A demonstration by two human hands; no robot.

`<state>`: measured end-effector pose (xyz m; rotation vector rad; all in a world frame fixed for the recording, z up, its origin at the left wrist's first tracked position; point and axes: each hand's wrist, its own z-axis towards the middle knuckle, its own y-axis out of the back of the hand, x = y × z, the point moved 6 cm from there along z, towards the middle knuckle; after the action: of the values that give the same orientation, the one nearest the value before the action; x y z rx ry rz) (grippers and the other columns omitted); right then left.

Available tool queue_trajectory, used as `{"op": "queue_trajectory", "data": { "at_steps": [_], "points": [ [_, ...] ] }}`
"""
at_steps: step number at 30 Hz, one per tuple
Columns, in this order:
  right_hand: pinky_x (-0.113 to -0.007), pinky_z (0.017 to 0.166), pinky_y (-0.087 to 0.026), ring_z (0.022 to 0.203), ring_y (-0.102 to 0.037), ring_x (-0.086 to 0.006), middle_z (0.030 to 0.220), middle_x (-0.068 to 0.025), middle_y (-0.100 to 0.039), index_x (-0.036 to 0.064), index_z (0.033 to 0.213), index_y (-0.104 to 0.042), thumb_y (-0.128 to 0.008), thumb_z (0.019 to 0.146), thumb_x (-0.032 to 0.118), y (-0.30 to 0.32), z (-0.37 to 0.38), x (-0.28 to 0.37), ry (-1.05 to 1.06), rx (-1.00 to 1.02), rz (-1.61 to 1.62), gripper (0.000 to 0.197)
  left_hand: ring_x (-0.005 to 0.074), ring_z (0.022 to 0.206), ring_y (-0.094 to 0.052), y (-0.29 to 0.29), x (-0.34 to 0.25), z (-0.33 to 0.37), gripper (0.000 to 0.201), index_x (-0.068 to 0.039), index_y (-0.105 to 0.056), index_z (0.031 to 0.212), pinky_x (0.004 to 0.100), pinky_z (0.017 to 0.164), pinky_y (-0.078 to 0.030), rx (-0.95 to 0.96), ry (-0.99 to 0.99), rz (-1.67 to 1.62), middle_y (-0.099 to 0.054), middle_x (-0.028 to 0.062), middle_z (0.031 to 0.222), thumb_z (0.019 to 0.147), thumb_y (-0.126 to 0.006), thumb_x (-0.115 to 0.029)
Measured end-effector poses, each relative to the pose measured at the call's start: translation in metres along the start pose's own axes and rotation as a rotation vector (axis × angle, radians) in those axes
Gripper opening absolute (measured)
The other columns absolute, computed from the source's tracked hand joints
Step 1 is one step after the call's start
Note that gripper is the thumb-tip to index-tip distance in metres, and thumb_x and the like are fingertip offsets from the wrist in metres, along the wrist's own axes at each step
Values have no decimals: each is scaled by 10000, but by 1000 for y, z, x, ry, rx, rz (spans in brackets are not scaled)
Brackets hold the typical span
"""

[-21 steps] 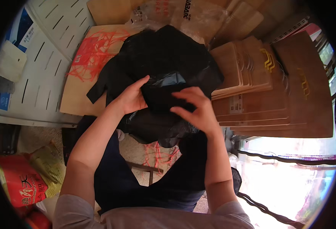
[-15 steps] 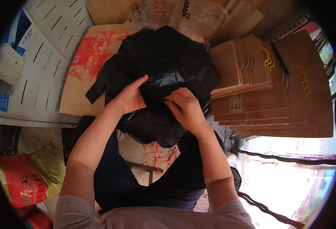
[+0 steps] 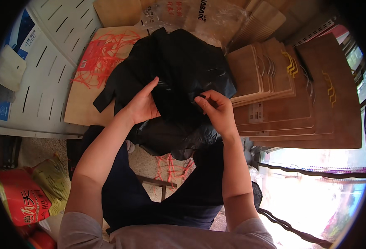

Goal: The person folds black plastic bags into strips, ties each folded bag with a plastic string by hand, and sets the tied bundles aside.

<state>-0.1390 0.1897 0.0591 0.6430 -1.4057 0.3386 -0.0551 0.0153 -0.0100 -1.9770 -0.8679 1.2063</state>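
A heap of black plastic bags (image 3: 183, 54) lies in front of me, its near edge hanging over my knees. At the heap's middle right, my right hand (image 3: 218, 110) is closed, with thumb and forefinger pinching a bit of the black plastic. My left hand (image 3: 143, 103) rests against the left side of the same plastic, its thumb stretched up and apart from the fingers. The fingertips of that hand are partly hidden by the dark folds. Between the two hands the film is bunched, and I cannot tell single bags apart.
Tangled red plastic strips (image 3: 104, 58) lie on a wooden board at the left; more are on the floor (image 3: 170, 168) between my legs. Wooden boards with yellow handles (image 3: 291, 64) stack at the right. A white slotted panel (image 3: 46, 66) stands left, above a red and yellow sack (image 3: 29, 195).
My right hand has moved right, away from the left hand, drawing the pinched black plastic with it. The heap's folds have shifted. My left hand has hardly moved.
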Motion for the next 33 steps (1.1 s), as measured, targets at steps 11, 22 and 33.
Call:
{"op": "queue_trajectory", "data": {
  "at_steps": [11,22,33],
  "points": [
    [-195,505,-323,563,-399,-10,620,84,-482,75,740,-586,-727,863,150,16,1,-5,50,-147,42,202,224,1111,-619,6,3,3,497,-71,-528,1295,400,943,-508,15,27,-4,-618,83,1230,974,-486,-448],
    [-288,697,-464,731,-559,-185,858,-66,-576,20,965,-689,-751,772,70,-13,-20,41,394,83,-326,209,185,1059,-634,8,3,2,468,-76,-544,1256,361,879,-538,-22,21,-4,-635,65,1183,970,-502,-444],
    [-324,575,-422,637,-518,-208,723,-69,-525,5,711,-561,-751,754,46,-26,-12,33,376,-33,-390,199,186,1116,-610,-9,-2,-3,606,-78,-503,1322,353,913,-523,19,-10,30,-607,68,1245,950,-467,-555]
  ]
}}
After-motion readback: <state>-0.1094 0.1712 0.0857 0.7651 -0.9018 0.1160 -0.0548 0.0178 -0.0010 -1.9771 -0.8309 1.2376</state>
